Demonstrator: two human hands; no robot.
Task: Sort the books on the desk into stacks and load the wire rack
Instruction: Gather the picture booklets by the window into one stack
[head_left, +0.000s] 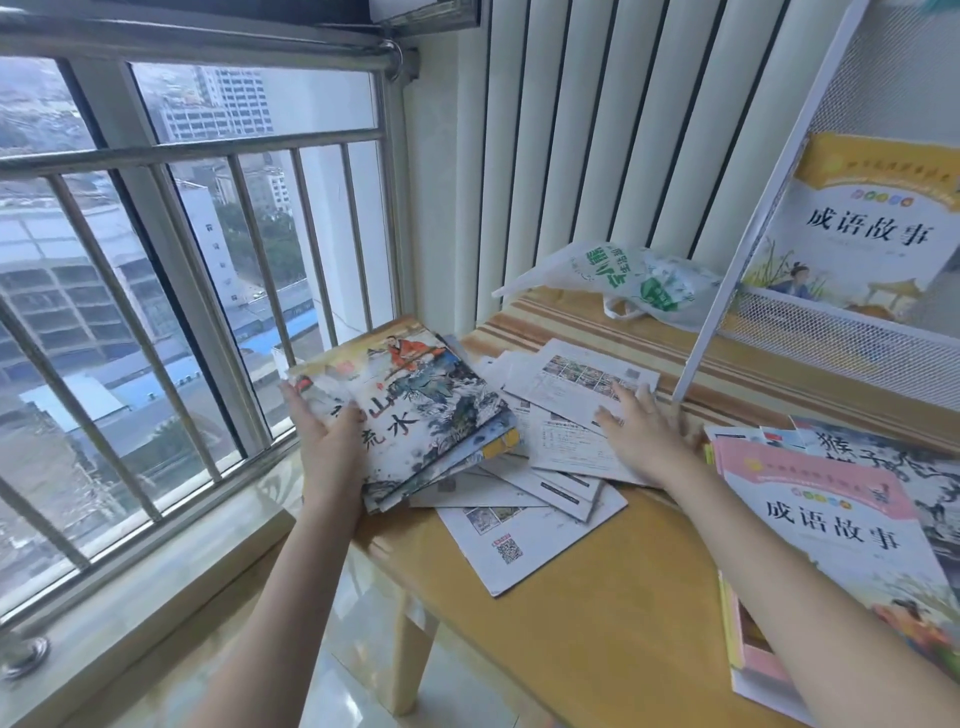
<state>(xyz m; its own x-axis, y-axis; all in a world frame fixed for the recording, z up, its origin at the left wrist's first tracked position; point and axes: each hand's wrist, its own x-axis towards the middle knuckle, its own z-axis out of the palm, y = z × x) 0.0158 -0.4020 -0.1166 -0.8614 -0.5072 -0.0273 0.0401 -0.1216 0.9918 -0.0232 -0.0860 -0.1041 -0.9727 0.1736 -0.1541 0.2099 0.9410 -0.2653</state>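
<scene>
The left hand (324, 447) had its fingers curled round a stack of picture books (415, 415) at the surface's (613, 613) window-side edge. Right of that stack, the right hand (644, 441) lay flat, fingers straight, on loose booklets (566, 447). The wire rack (831, 332) stood beyond, holding one book (857, 223).

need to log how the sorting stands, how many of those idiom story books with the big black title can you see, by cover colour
Yellow cover: 1, upright in the wire rack, book at
Pink cover: 1, topping the stack at the desk's right edge, book at
Total: 2
The left hand's painted-cover bundle carries a different title and is not counted.
</scene>
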